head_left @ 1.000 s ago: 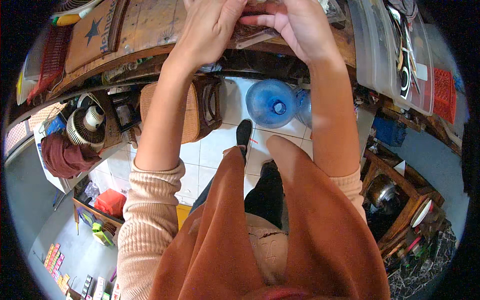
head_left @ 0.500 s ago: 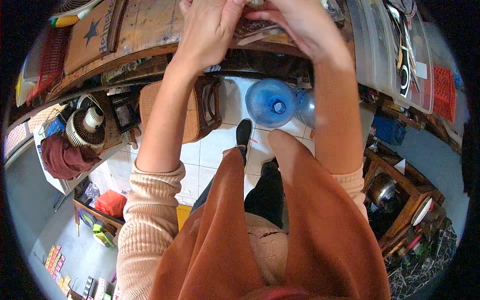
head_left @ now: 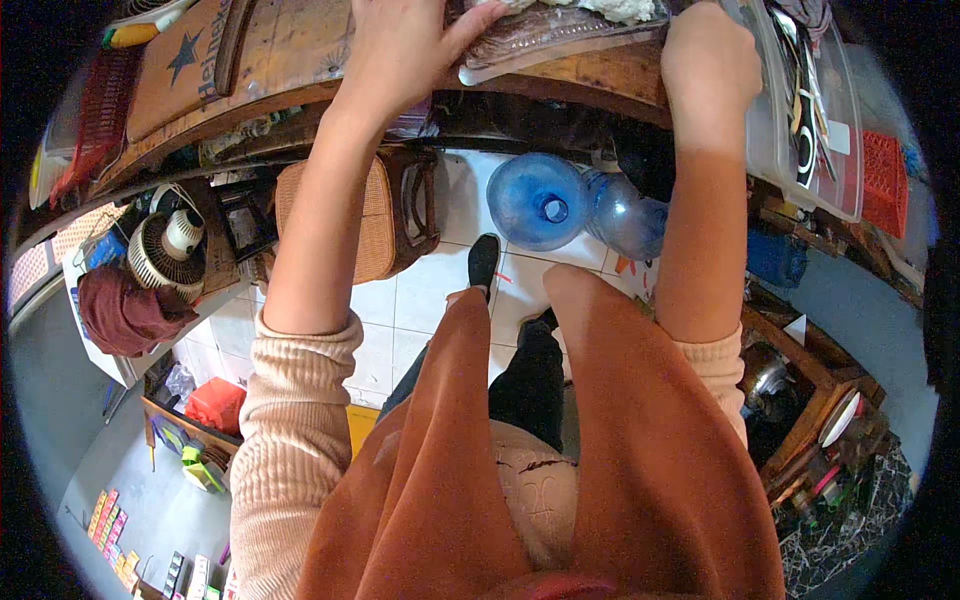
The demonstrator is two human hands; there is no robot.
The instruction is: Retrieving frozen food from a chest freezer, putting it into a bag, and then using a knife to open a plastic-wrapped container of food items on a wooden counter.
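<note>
At the top of the picture, my left hand [head_left: 425, 35] is at the left end of a clear plastic tray [head_left: 545, 57]. Its thumb stretches out over the tray's edge, and its other fingers are cut off by the frame. White, crumbly or shredded stuff [head_left: 622, 8] lies on the tray; I cannot tell what kind. Past the tray's right end, my right hand [head_left: 712, 65] is closed with its back up, beside a clear plastic bin [head_left: 775, 130]. Whatever its curled fingers hold, if anything, is hidden.
The worn wooden table [head_left: 290, 95] bears a cardboard piece [head_left: 165, 85] and a red basket [head_left: 105, 110] on the left. Utensils [head_left: 808, 110] fill the bin at right. Below stand a wicker stool [head_left: 335, 225], blue water bottles [head_left: 540, 205] and a fan [head_left: 170, 250].
My hands were close together over the tray and have parted. The right moved right, off the tray, and closed; the left shifted slightly left. The white stuff shows more now.
</note>
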